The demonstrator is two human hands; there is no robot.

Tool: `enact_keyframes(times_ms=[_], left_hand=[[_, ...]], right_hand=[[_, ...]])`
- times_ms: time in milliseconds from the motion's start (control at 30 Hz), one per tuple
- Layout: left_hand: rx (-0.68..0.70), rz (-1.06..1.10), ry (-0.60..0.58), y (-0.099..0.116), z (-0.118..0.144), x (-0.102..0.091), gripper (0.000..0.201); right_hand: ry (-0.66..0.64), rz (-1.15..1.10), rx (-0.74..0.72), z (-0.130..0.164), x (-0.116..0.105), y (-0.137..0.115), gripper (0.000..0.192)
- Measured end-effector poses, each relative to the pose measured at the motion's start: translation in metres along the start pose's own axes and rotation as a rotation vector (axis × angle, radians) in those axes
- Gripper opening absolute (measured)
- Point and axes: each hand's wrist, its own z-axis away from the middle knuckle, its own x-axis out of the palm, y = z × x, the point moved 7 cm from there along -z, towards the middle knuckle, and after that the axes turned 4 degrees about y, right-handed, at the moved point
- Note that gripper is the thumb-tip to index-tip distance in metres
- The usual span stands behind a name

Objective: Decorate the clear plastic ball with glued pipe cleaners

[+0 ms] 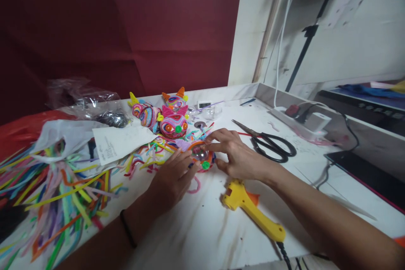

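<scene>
Both hands meet over a small clear ball partly wrapped in orange pipe cleaner with a green dot (202,158) on the white table (202,228). My left hand (172,175) touches its left side with the fingertips. My right hand (236,154) curls over its top and right side. A pink pipe cleaner loop (194,185) lies just below the ball. Behind it stand finished colourful pipe-cleaner figures (172,124) with pointed ears.
A yellow glue gun (253,213) lies near the front edge under my right forearm. Black scissors (270,143) lie to the right. Loose pipe cleaners (53,194), paper (122,143) and plastic bags (88,103) fill the left. A power strip (303,120) and cables sit at the right.
</scene>
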Motion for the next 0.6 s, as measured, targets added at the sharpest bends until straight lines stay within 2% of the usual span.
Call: enact_keyframes(times_ms=[267,433,600], left_hand=[[-0.010,0.016,0.003,-0.005,0.005,0.003,0.035],[-0.010,0.028,-0.012,-0.008,0.008,0.005,0.039],[-0.024,0.028,-0.027,-0.010,0.009,0.004,0.042]], right_hand=[[0.203,-0.015,-0.039,0.007,-0.018,0.021,0.039],[0.157,0.023,-0.029,0.018,-0.020,0.035,0.033],[0.108,0.053,-0.039,0.028,-0.013,0.039,0.035]])
